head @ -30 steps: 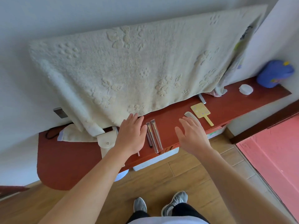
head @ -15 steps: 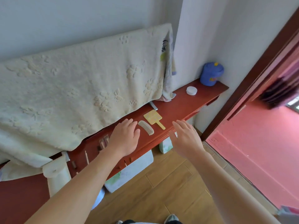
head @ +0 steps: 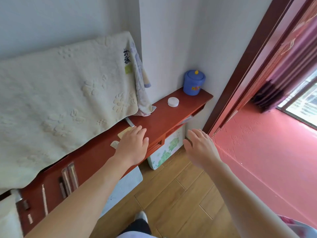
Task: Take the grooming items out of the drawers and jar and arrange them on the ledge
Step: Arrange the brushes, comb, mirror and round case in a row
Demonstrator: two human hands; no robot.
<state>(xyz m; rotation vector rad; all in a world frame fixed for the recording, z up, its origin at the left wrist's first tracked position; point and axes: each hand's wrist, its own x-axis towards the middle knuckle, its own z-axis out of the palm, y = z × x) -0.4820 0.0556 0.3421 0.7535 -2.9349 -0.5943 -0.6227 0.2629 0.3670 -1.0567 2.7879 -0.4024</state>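
Slim sticks (head: 68, 179) are laid side by side at the left of the ledge (head: 163, 117). A comb (head: 114, 144) and yellow mirror (head: 124, 133) are partly hidden by the left hand (head: 133, 146), spread flat above them, nothing gripped. A white tin (head: 173, 101) and a lidded blue jar (head: 194, 82) are set farther right. The right hand (head: 200, 148) is held open and empty beyond the ledge's edge.

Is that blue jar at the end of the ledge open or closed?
Closed: the blue jar has its yellow-knobbed lid seated on top.
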